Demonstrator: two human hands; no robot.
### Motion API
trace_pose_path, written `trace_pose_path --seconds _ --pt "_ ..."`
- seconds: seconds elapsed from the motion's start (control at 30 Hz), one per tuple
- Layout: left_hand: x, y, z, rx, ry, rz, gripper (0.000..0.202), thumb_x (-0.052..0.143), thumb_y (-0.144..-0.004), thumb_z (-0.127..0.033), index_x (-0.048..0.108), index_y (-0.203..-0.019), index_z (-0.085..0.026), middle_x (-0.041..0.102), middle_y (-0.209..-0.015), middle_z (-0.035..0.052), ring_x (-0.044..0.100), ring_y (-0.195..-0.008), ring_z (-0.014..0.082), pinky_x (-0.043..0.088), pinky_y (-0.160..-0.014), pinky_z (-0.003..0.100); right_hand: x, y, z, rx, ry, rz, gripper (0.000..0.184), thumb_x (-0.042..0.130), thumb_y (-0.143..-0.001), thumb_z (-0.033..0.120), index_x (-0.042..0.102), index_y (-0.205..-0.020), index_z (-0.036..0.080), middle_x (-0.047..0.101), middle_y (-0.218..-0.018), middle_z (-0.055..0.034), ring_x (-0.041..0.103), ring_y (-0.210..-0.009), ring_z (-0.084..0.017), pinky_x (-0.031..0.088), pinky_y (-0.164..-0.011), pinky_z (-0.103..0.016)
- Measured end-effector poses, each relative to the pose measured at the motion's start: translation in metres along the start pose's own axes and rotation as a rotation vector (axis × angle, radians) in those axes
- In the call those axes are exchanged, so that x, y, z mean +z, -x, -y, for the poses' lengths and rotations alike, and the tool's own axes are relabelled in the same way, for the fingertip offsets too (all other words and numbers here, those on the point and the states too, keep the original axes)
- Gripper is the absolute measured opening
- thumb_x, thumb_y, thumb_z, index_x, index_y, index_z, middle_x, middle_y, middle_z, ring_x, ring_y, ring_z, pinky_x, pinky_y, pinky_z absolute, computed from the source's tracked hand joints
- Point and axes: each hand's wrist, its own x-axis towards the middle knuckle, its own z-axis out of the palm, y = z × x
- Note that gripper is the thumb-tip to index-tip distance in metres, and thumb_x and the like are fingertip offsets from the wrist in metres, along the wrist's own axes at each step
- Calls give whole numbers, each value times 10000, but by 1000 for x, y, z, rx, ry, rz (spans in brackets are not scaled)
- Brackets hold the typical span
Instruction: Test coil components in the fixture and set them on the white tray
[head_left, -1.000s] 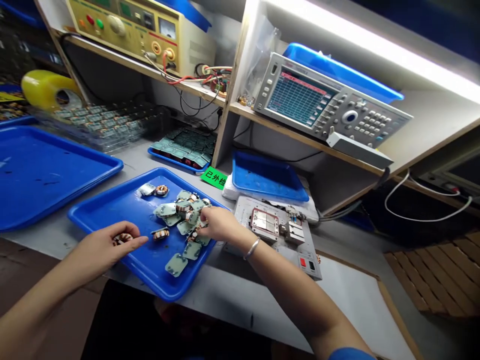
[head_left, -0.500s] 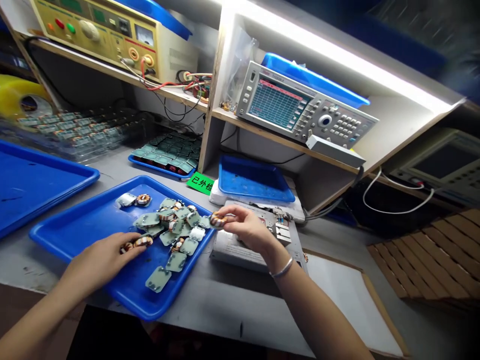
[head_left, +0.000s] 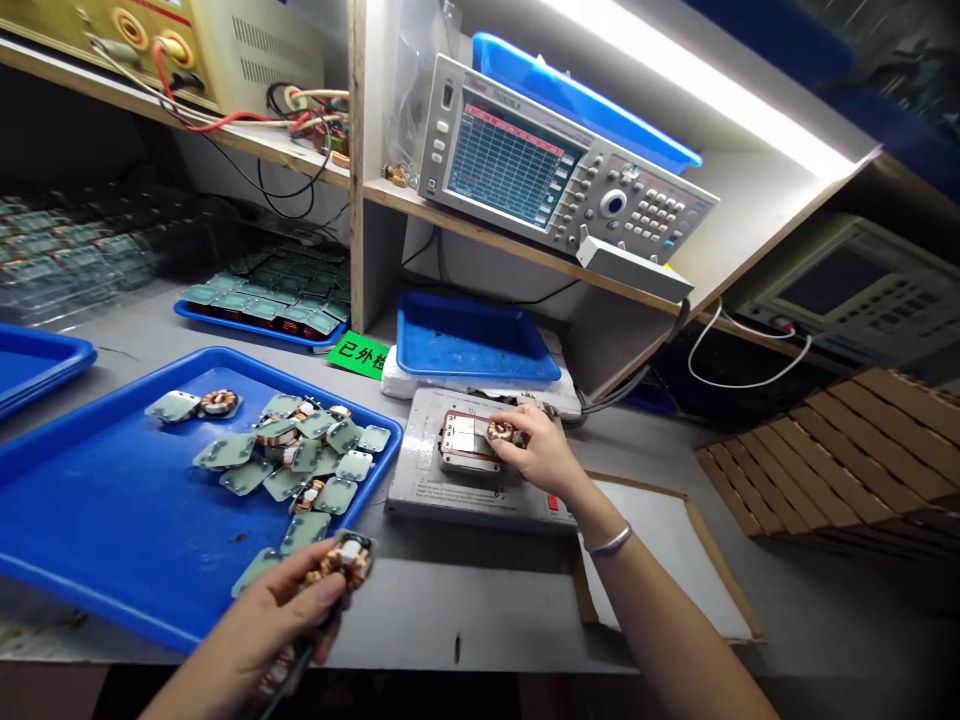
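My right hand pinches a copper-wound toroid coil down on the grey test fixture; my left hand closes around another green-boarded coil just beside the blue plastic tray.

Passable: counter strip along the front of the test fixture, between left hand and right arm. Obstructions: shelf behind and above the fixture; coil boards heaped in the blue tray beside the left hand.

A bright white LED strip is shining along the underside of pale plywood shelving, while slatted light-brown wooden pallets are sitting just beside a long grey workbench.
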Motion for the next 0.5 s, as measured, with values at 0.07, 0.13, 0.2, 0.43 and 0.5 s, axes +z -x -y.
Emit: trace_pose_path --seconds 0.07,0.13,0.2,0.43,0.5 --pt "16 0 12 -55 59 65 662 756 -488 -517 539 -1040 -222 581 -511 -33 452 -372 75 249 -317 146 3 0 3 -25 44 5 228 630 -715 219 619 -943 209 535 -877 -40 518 -849 -187 443 -806 -364" --pt "27 -3 23 -95 95 129 652 747 -501 -523 535 -1034 -213 595 -543 -18 455 -358 74 207 -305 148 3 -1 4 -23 30 20 229 662 -697 235 606 -916 195 541 -919 -48 527 -826 -179 460 -776 -346" --pt "33 -6 31 -117 103 167 641 739 -516 -520 536 -1036 -204 600 -555 -9 463 -356 77 180 -304 151 1 -1 2 -40 12 54 295 676 -685 216 597 -968 187 551 -1003 -64 537 -875 -184 459 -804 -347" --pt "35 -16 42 -153 96 187 677 741 -482 -558 551 -1029 -208 602 -588 -4 471 -337 78 186 -298 154 -2 -5 2 -92 -12 75 328 594 -773 188 602 -1099 220 605 -997 -58 561 -923 -182 455 -851 -347" --pt "34 -18 43 -164 98 199 658 746 -475 -556 572 -1006 -209 604 -578 1 466 -331 77 194 -289 158 2 -8 4 -114 3 44 315 601 -772 189 611 -1087 206 611 -996 -65 563 -926 -185 458 -851 -341"
